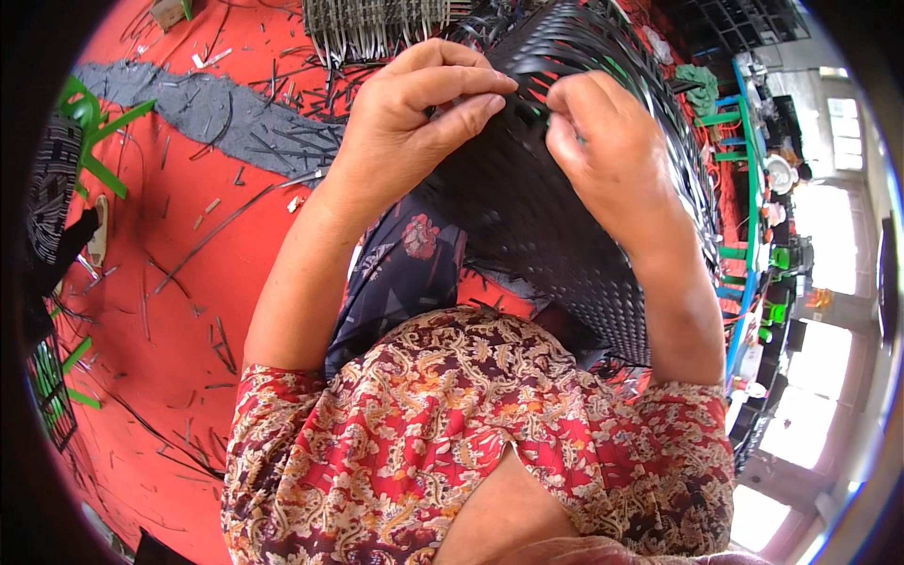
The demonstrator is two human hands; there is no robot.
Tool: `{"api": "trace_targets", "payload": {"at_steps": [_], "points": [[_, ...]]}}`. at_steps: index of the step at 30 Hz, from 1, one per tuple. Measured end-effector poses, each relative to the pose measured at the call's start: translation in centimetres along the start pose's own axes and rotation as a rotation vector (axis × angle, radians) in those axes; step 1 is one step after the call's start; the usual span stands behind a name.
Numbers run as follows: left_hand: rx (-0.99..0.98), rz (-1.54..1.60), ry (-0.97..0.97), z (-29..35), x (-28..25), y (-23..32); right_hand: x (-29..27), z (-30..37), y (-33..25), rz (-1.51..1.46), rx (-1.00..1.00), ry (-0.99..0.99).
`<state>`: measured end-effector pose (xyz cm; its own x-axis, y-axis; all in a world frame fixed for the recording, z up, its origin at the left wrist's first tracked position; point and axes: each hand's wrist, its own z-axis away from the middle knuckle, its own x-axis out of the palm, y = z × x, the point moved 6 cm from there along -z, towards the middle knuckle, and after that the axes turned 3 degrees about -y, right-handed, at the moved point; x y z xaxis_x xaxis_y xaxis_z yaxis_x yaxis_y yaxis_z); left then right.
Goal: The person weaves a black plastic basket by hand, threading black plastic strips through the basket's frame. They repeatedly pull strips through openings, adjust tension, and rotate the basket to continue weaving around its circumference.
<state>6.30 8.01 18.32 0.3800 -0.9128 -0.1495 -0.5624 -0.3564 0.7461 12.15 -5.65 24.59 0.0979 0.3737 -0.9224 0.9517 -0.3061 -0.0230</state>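
"Hands first: how are they standing?"

"Your left hand (400, 122) is hovering at the upper middle of the view, its forefinger and thumb pointing right, toward the other hand. You are holding those two tips close together, with a narrow gap behind them. Whether a strip is sitting between them, I can't make out. Your right hand (612, 146) is facing it, just across a small space. You are holding its fingers folded in against the thumb, nearly a fist, and what they may be gripping is staying hidden from me."

"And the weave?"

"That black weave (537, 188) is lying right in front of you, under both hands. It is running from the top of the view down beside your dark trousers (391, 273), and its lower part is showing along the inner side of your right forearm. Whether your fingertips are touching it, I can't say."

"What else is lying about you?"

"Dark scraps (292, 141) are littering the red floor (188, 273) and a grey mat (221, 113) on your left. A panel (386, 24) with pale loose ends is sitting beyond your left hand. Green legs (106, 176) are sticking out at the far left, and a green frame (753, 188) is standing off to your right."
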Motion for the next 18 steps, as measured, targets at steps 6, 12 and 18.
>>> {"api": "trace_targets", "payload": {"at_steps": [6, 12, 18], "points": [[0.156, -0.493, -0.147, -1.6, 1.6, 1.3, -2.7, 3.3, 3.4, -0.311, 0.193, 0.328], [0.149, -0.763, -0.243, -1.9, 2.1, 1.2, -1.2, 8.9, 5.1, -0.518, 0.483, 0.37], [0.143, -0.882, -0.411, -2.6, 2.8, -0.3, 3.4, 7.1, 4.3, -0.308, 0.423, 0.096]]}}
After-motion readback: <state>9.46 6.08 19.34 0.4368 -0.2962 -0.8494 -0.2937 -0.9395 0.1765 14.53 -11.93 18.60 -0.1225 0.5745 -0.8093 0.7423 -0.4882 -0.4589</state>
